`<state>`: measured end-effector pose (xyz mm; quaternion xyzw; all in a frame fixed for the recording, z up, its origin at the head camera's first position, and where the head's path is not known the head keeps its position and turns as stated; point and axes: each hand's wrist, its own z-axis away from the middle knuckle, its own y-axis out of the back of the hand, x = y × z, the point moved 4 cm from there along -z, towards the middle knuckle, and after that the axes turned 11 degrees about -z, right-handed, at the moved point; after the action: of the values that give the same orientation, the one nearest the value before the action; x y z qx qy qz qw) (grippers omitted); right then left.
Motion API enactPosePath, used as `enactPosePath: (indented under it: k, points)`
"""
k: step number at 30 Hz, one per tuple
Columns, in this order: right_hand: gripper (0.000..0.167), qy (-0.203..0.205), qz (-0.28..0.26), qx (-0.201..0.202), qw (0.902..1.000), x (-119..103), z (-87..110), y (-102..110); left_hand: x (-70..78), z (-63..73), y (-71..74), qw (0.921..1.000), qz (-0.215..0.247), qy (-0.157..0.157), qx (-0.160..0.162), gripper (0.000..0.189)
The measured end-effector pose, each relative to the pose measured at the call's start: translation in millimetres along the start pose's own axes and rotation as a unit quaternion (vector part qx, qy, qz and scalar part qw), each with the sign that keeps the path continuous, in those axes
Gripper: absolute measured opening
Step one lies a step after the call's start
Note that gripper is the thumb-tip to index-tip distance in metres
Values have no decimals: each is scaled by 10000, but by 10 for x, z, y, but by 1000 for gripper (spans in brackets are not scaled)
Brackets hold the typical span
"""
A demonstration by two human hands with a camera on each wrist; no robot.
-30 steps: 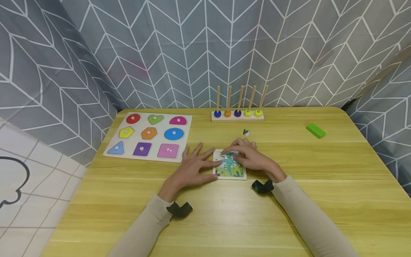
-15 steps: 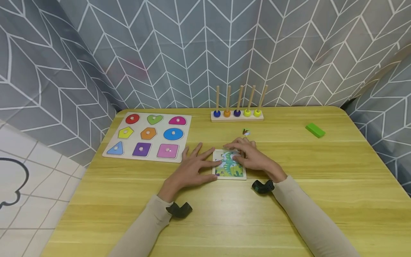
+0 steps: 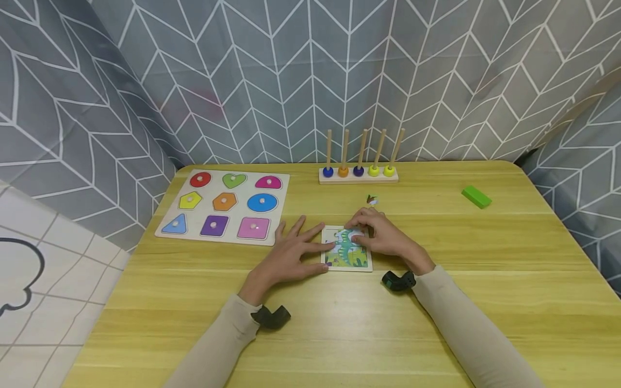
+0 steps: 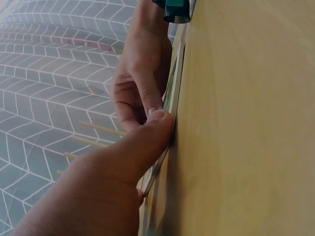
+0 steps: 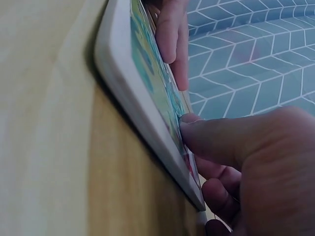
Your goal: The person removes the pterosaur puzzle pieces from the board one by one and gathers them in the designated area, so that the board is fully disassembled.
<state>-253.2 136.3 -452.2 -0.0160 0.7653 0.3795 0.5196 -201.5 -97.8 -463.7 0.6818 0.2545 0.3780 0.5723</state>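
A small dinosaur jigsaw puzzle (image 3: 345, 253) in a pale frame lies flat on the table between the hands. My left hand (image 3: 291, 253) is spread beside it, with fingertips and thumb resting on the board's left side. At the upper right of the board, my right hand (image 3: 380, 233) has its thumb on the picture and its fingers curled at the top edge, pinching a puzzle piece there that the hand mostly hides. In the right wrist view the right thumb (image 5: 216, 137) presses on the picture. One loose puzzle piece (image 3: 372, 200) lies just beyond the board.
A white shape board (image 3: 222, 215) with knobbed coloured shapes lies at the left. A peg stand (image 3: 359, 179) with upright rods and one bead on each stands at the back. To the right is a green block (image 3: 477, 196). A patterned curtain (image 3: 291, 81) hangs behind the table.
The right index finger has drawn back right from the puzzle's top left toward its upper right, while the right thumb stays on the picture. The left hand keeps its place.
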Motion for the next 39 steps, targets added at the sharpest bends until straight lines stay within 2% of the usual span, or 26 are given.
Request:
enactPosePath:
  k: [12,16,22,28,34,39]
  points:
    - [22,37,-102,22,9999,-23,2,18,5,-3,18,10000,75,34,15,53]
    - [17,21,-403,144,9991,-21,1,18,9,-3,27,9999,106,32,12,54]
    - [10,-335,-856,479,9946,10,-1,-11,8,-2,17,10000,40,33,34,54]
    - [12,-699,-1452,667,9847,54,1,-1,13,2,12,10000,17,34,14,53]
    - [14,-734,-1768,1051,9759,118,24,156,12,4,16,10000,29,19,29,53]
    - [18,-903,-1482,1637,9711,279,113,418,7,8,11,10000,38,15,34,53]
